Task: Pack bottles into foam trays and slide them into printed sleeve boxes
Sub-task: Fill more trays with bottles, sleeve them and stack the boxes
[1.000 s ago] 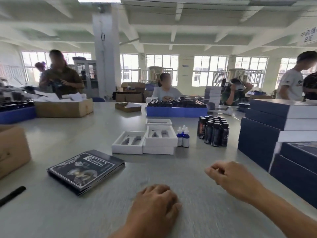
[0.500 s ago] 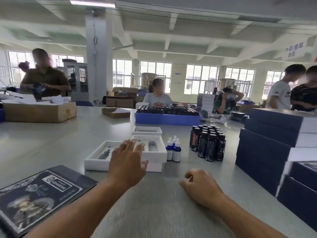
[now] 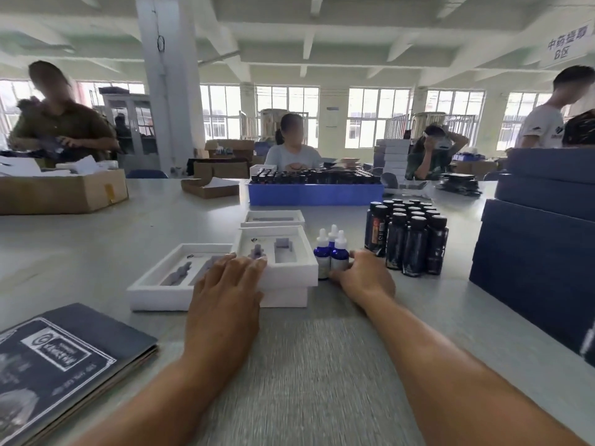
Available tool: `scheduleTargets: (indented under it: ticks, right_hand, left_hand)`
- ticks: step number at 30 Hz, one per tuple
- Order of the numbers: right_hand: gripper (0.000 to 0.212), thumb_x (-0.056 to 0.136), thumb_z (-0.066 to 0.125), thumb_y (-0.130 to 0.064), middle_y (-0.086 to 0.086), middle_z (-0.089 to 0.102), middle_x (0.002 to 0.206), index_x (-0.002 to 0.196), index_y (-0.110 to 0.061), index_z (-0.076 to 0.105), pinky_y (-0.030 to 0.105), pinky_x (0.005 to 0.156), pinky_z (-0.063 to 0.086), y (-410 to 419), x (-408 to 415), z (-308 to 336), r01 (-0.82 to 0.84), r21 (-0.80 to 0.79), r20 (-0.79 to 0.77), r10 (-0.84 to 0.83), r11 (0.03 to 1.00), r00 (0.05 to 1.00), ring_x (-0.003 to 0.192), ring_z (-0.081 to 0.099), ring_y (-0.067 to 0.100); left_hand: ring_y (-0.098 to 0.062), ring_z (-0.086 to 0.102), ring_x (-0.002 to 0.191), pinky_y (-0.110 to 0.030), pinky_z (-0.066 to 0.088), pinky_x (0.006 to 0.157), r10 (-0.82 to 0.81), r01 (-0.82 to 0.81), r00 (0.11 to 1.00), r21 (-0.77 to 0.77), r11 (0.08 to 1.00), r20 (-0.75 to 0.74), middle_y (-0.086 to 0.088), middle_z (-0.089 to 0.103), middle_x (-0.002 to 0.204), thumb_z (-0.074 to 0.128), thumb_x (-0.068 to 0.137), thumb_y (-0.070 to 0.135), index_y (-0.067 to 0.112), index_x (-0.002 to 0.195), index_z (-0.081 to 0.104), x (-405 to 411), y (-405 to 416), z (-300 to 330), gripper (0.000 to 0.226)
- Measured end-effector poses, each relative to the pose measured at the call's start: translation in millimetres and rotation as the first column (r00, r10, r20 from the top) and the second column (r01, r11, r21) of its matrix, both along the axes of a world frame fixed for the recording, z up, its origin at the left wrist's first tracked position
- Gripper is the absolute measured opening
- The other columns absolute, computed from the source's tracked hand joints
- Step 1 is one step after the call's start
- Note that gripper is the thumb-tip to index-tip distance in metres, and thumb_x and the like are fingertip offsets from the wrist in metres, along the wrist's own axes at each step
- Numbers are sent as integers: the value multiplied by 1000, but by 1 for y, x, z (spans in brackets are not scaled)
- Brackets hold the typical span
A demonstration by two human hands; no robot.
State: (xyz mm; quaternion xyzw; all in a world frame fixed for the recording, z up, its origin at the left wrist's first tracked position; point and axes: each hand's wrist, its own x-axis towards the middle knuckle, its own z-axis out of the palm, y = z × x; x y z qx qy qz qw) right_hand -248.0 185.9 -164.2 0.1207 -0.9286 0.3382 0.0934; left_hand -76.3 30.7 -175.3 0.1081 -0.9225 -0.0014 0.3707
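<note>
On the stacked foam tray (image 3: 283,268), left hand (image 3: 225,294) flat, fingers straight; right hand (image 3: 363,276) curled around a dropper bottle (image 3: 338,255).

On the table (image 3: 96,246) before us, our left hand (image 3: 225,294) rests on the near edge of a stack of foam trays (image 3: 286,272), with another foam tray (image 3: 164,284) just left of it and a third (image 3: 273,217) behind. Right of the stack stand three dropper bottles (image 3: 331,252), our right hand (image 3: 363,278) touching them. Further right is a cluster of capped bottles (image 3: 409,239), then stacked sleeve boxes (image 3: 534,252). Flat printed sleeves (image 3: 58,362) lie near left. Behind sits a crate of bottles (image 3: 315,188).
</note>
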Motion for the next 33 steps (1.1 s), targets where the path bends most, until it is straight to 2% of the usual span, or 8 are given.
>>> scheduleTargets:
  ticks: [7, 13, 16, 20, 25, 28, 30, 33]
  right_hand:
    - [27, 89, 67, -33, -1, 62, 91, 107, -14, 61, 31, 72, 47, 38, 43, 0, 12, 57, -25, -10, 998, 1000, 84, 59, 17]
    - [23, 84, 72, -27, 0, 68, 95, 105, -21, 63, 38, 82, 56, 96, 110, 11, -95, -56, 107, 101, 994, 989, 86, 65, 18]
    - [17, 82, 75, -24, 4, 72, 84, 95, -19, 66, 36, 67, 58, 124, 137, 18, -83, -174, 167, 112, 981, 979, 70, 67, 19]
    - [12, 86, 73, -22, 3, 71, 72, 93, -13, 70, 23, 44, 41, 144, 169, 31, -95, -317, 140, 145, 944, 980, 46, 55, 9]
    - [17, 86, 73, -35, -7, 70, 71, 96, -22, 69, 15, 49, 44, 135, 219, 54, -260, -283, 16, 276, 923, 961, 55, 61, 3]
    - [43, 84, 71, -49, -16, 67, 75, 120, -31, 58, 7, 52, 41, 122, 242, 54, -365, -100, -30, 364, 926, 931, 60, 62, -6]
    - [68, 81, 68, -60, -16, 70, 87, 140, -31, 47, 8, 60, 44, 112, 252, 49, -387, -8, -45, 387, 922, 921, 70, 63, -5]
    - [66, 77, 55, -75, -12, 73, 96, 132, -39, 49, 29, 72, 54, 100, 262, 39, -347, 211, -133, 379, 914, 916, 83, 67, 6]
  left_hand:
    - [-34, 57, 101, -47, 48, 88, -49, 29, 994, -199, 980, -95, -7, 63, 104, 85, 64, 9, 13, 113, 68, 25, 11, 7, 51]
    - [-23, 65, 88, -40, 55, 78, -215, 219, 976, -171, 961, 42, 3, 67, 96, 91, 52, 21, 21, 109, 72, 93, 56, 22, 60]
    - [-19, 66, 79, -39, 57, 73, -358, 364, 931, -190, 912, 67, 4, 67, 89, 93, 43, 26, 22, 104, 73, 134, 84, 20, 65]
    - [-10, 64, 70, -29, 56, 69, -472, 492, 871, -218, 843, 138, 10, 66, 78, 86, 50, 44, 33, 99, 74, 167, 114, 14, 52]
    - [-6, 62, 105, -30, 54, 85, -420, 424, 902, -20, 906, 103, 15, 65, 115, 39, 85, 71, 37, 117, 66, 186, 115, 11, 55]
    - [0, 33, 134, -28, 31, 109, -303, 274, 951, 275, 921, 67, 20, 41, 145, 10, 90, 72, 40, 135, 50, 185, 99, 8, 68]
    - [0, 24, 140, -25, 23, 113, -272, 230, 959, 331, 915, 86, 19, 34, 151, 16, 95, 63, 39, 140, 46, 181, 89, 7, 59]
    - [-1, 22, 142, -25, 21, 115, -249, 165, 952, 383, 909, 180, 19, 31, 154, 29, 100, 53, 38, 142, 45, 177, 86, 5, 47]
